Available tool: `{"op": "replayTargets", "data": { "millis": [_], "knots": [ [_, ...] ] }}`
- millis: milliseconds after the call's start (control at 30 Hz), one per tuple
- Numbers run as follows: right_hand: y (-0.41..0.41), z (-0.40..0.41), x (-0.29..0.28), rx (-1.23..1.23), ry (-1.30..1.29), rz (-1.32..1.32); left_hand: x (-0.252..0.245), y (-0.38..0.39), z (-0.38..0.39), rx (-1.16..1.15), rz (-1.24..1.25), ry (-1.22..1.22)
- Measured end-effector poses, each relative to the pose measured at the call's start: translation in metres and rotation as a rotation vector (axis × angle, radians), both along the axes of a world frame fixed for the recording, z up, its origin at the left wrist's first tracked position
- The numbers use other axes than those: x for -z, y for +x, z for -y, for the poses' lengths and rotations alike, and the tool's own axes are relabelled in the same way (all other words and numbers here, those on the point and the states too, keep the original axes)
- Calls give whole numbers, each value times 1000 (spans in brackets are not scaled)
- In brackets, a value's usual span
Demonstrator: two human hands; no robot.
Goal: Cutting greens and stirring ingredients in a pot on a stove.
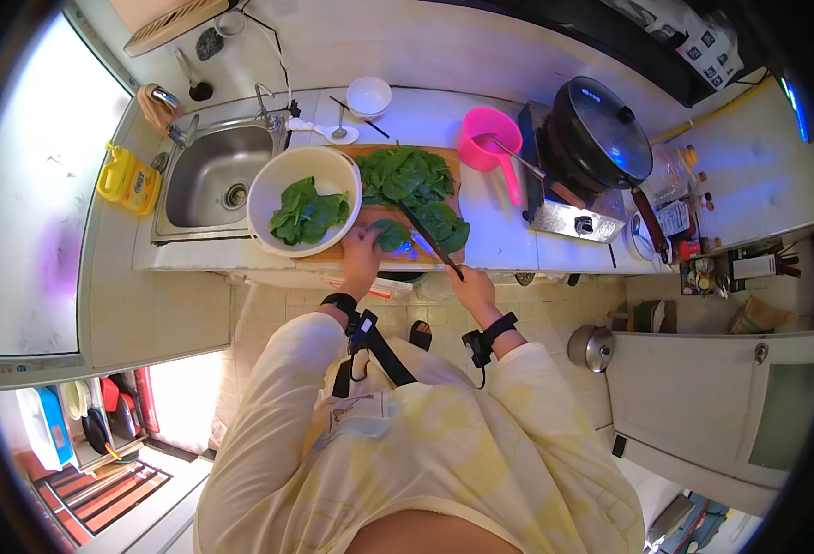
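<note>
On the wooden cutting board [459, 194], a dark-handled knife [426, 232] slants across the leaves, with my right hand [472, 289] closed round its handle. My left hand [360, 253] pinches the left edge of a green leaf [389, 235] at the front of the board, left of the blade. A large heap of leafy greens [407, 174] covers the back of the board, and more leaves [445, 225] lie right of the knife. Just left of my left hand, a white plastic basin [263, 201] holds several leaves [308, 213] and overlaps the board's left side.
A steel sink [202, 173] lies left of the basin, beside a yellow jug [128, 180]. Behind the board stand white bowls [369, 97] and a spoon rest [341, 133]. To the right are a pink ladle [490, 138] and a lidded pan [597, 131] on a gas stove [573, 220].
</note>
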State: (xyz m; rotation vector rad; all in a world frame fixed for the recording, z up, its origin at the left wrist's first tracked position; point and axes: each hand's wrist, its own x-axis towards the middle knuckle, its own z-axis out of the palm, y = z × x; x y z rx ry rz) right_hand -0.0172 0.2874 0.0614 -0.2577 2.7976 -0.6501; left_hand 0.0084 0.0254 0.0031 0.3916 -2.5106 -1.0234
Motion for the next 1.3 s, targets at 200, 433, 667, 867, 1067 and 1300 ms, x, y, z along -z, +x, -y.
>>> {"op": "replayTargets", "data": {
  "millis": [200, 433, 667, 867, 1067, 1300],
  "knots": [
    [-4, 15, -2, -44, 15, -3, 7, -2, -2, 198, 170, -164],
    [-5, 11, -5, -66, 53, 25, 7, 5, 15, 323, 15, -354],
    [-2, 47, -6, -201, 47, -27, 20, 11, 30, 348, 63, -381],
    [-11, 52, 3, -232, 97, -54, 17, 7, 23, 356, 42, -513],
    [-15, 57, 5, -267, 121, -55, 22, 9, 29, 357, 62, -504],
    [-7, 55, 3, -260, 133, -124, 19, 5, 23, 421, 179, -497]
  ]
}}
